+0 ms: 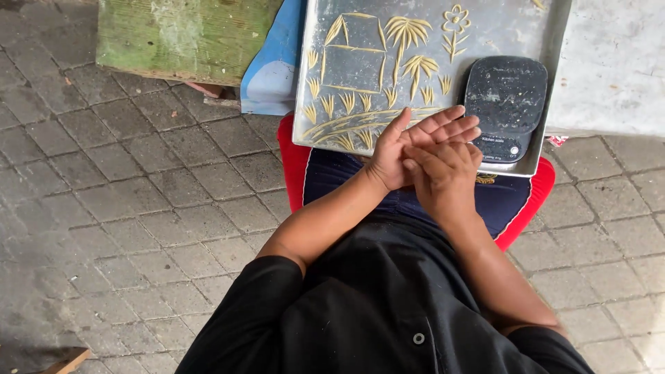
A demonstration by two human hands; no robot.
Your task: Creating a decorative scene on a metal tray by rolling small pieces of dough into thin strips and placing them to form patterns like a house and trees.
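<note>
Metal tray (506, 21), floured, resting across the lap so pale dough strips (405, 34) lie flat. Left hand (415, 142) open, palm flat against the loosely curled right hand (443, 173), apparently rolling dough; contents hidden.

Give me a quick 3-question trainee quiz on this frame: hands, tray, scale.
1. True or false: the left hand and the right hand are pressed against each other above the near edge of the metal tray.
2. Where does the black kitchen scale sit on the tray? A) near right corner B) far left corner C) off the tray, on the paving
3. Fill in: the pale dough strips on the tray form leaf, plant and ______ shapes.

Key
1. True; whether anything lies between the palms cannot be seen.
2. A
3. flower
</note>
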